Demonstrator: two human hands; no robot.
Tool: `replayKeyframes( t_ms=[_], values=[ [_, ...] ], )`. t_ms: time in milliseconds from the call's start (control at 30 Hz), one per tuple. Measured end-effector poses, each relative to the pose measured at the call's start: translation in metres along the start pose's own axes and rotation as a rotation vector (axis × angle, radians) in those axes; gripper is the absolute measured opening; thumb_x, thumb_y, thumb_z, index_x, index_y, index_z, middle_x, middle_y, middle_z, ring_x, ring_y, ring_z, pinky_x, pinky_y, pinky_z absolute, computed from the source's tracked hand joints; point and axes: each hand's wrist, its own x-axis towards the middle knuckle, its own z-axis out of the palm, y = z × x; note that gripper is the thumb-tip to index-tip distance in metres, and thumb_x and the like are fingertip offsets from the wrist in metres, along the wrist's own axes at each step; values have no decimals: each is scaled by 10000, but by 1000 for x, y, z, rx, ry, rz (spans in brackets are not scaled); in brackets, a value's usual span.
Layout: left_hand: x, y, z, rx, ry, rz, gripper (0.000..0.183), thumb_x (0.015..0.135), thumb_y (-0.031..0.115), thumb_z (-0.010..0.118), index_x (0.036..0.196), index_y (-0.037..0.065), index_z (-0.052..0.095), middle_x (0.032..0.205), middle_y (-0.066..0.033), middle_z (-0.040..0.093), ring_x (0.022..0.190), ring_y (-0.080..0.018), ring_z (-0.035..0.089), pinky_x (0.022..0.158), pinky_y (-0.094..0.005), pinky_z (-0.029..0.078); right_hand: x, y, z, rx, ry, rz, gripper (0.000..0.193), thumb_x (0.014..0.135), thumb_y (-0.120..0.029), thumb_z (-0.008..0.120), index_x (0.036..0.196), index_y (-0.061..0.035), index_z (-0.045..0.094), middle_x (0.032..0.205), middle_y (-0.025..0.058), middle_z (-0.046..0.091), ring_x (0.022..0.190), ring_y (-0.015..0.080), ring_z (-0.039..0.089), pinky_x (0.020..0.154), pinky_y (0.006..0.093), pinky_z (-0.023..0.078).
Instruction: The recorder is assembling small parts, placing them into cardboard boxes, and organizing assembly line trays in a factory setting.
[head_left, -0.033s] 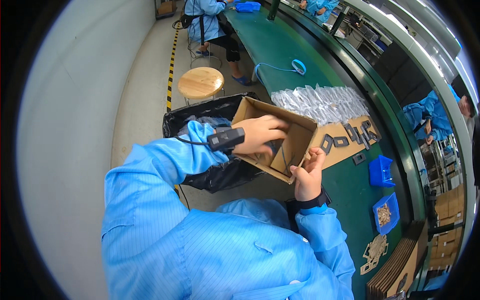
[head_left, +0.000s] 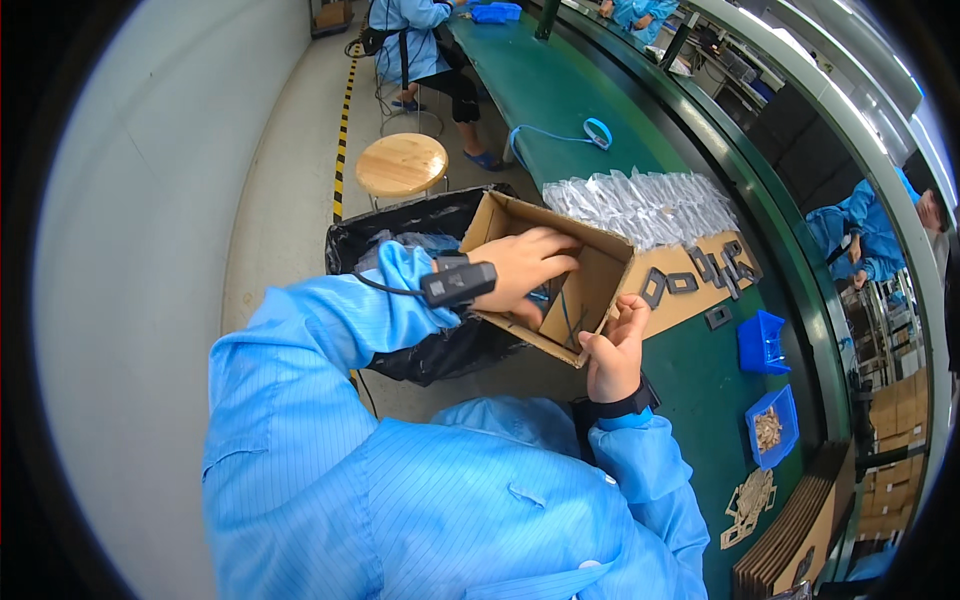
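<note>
Beside bench (head_left: pixel 690 350) | cardboard box (head_left: pixel 600 280) mouth-up, long axis rightward | right hand (head_left: pixel 616 358) pinching box | left hand (head_left: pixel 525 268) inside, grip: can't tell

Left hand (head_left: pixel 522 268) shifted slightly inside the cardboard box (head_left: pixel 600 282), its thumb dropped toward the box's near edge, black wrist device (head_left: pixel 458 285) a little lower and farther right, bluish sliver (head_left: pixel 541 292) newly showing beside the thumb

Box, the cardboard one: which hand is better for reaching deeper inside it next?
Probably the left hand: it is over the open cardboard box with its fingers dipping inside. The right hand pinches the box's edge, so it seems better placed for steadying.
</note>
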Motion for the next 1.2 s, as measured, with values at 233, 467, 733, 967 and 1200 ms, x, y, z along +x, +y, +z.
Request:
replayKeyframes(
  t_ms=[233, 467, 733, 967, 1200],
  values=[
    [1, -7, 23, 40, -240, -125, 648, 638, 292, 833, 1171, 50, 555, 1194, -167, 520, 1180, -372, 488, 977, -465, 424, -3, 3, -4, 85, -36, -58, 679, 656, 80, 616, 1229, -127, 315, 1170, 119, 454, 1050, 214, 514, 854, 322, 484],
    [-2, -23, 38, -198, -212, -55, 198, 756, 55, 671, 951, 44, 638, 952, -132, 587, 909, -357, 599, 808, -426, 506, -7, 3, -4, 94, -48, 5, 667, 683, 89, 630, 1224, -128, 307, 1171, 121, 462, 1058, 209, 531, 835, 325, 500],
    [-21, -28, 21, 374, -310, -273, 358, 732, 194, 696, 1033, 24, 602, 1096, -135, 597, 1077, -314, 562, 934, -384, 490, -8, 6, 2, 25, 31, 93, 625, 713, 71, 665, 1173, -117, 285, 1104, 159, 513, 945, 200, 587, 758, 317, 532],
    [-26, -14, 51, 404, -344, -235, 385, 728, 225, 685, 1044, 17, 610, 1048, -184, 557, 1067, -343, 536, 842, -382, 522, -7, 19, -3, -151, -32, -206, 677, 633, 20, 721, 1149, -109, 303, 1337, 130, 388, 1180, 234, 455, 1006, 378, 401],
    [-29, -22, 57, 320, -504, -153, 307, 820, 155, 577, 1111, 75, 634, 1028, -134, 608, 979, -306, 609, 791, -364, 548, -3, 15, -2, -183, -5, -226, 668, 604, -29, 739, 1126, -101, 329, 1373, 160, 391, 1209, 257, 443, 1037, 388, 369]
  ],
)
